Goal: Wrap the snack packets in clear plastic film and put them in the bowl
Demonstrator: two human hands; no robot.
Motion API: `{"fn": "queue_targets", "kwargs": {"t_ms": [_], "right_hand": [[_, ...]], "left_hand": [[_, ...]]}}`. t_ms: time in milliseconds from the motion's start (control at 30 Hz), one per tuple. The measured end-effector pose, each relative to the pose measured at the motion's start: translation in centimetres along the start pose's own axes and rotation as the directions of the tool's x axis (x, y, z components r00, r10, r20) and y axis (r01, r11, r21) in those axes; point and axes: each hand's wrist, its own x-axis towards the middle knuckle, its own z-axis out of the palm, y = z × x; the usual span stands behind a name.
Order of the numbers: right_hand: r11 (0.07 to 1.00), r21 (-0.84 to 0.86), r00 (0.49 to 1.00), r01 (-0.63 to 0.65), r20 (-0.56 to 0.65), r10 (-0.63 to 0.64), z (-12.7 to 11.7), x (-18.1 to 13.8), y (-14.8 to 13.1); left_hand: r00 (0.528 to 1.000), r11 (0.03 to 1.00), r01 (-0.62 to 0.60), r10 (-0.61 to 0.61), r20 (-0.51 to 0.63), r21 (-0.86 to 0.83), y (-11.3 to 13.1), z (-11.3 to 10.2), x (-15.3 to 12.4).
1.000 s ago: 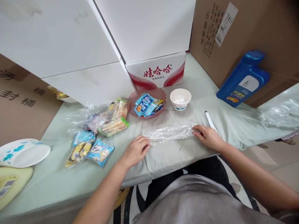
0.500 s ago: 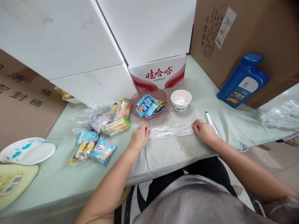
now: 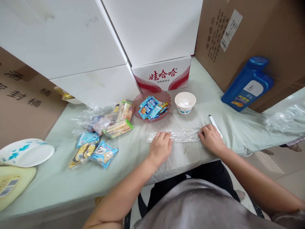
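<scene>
A folded strip of clear plastic film [image 3: 183, 135] lies flat on the cloth in front of me. My left hand [image 3: 160, 146] rests palm down on its left half, fingers stretched and holding nothing. At the strip's right end, my right hand [image 3: 211, 139] presses down with the fingers laid out and the thumb on the film's edge. Just beside those fingers lies a white, slim utility knife [image 3: 215, 125], partly hidden by the hand. Beyond the strip are a pink glass bowl [image 3: 138, 116] of blue snack packets [image 3: 150, 106] and a white paper bowl [image 3: 185, 102].
Bagged snacks [image 3: 118, 128] and a blue snack packet [image 3: 104, 153] lie to the left. Farther left are a tipped white bowl [image 3: 14, 152] and a yellow bottle [image 3: 14, 184]. A blue bottle [image 3: 247, 84] leans by a cardboard box [image 3: 257, 28]. White boxes [image 3: 162, 74] stand behind.
My left hand has let go of the strip's left end and moved right, flattening onto the film. My right hand has loosened its pinch and spread slightly, shifting a little right.
</scene>
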Motion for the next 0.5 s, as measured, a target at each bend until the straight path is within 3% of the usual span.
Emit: {"fn": "queue_targets", "kwargs": {"t_ms": [133,200,267,333,400,500], "right_hand": [[0.929,0.326,0.978,-0.177,0.168,0.127,-2.2,-2.2,-1.0],[0.769,0.565,0.939,-0.300,0.319,0.132,-4.0,-3.5,-1.8],[0.573,0.726,0.899,-0.380,0.437,0.042,-5.6,-4.3,-2.7],[0.442,0.779,0.846,-0.445,0.527,-0.079,-6.8,-4.1,-3.8],[0.369,0.778,0.794,-0.508,0.589,-0.149,-7.2,-3.0,-4.7],[0.254,0.763,0.759,-0.595,0.637,-0.136,-6.6,-0.2,-6.0]], "left_hand": [[0.987,0.998,-0.048,0.054,0.152,-0.047,3.6,2.4,-1.7],[0.971,0.989,-0.115,0.132,0.198,-0.094,4.2,2.9,-2.5],[0.938,0.958,-0.227,0.263,0.226,-0.173,4.2,2.9,-3.1],[0.903,0.917,-0.315,0.369,0.219,-0.246,3.9,2.5,-3.4],[0.898,0.896,-0.326,0.393,0.198,-0.301,3.6,2.1,-3.4],[0.910,0.878,-0.281,0.372,0.182,-0.387,3.2,1.7,-3.3]]}}
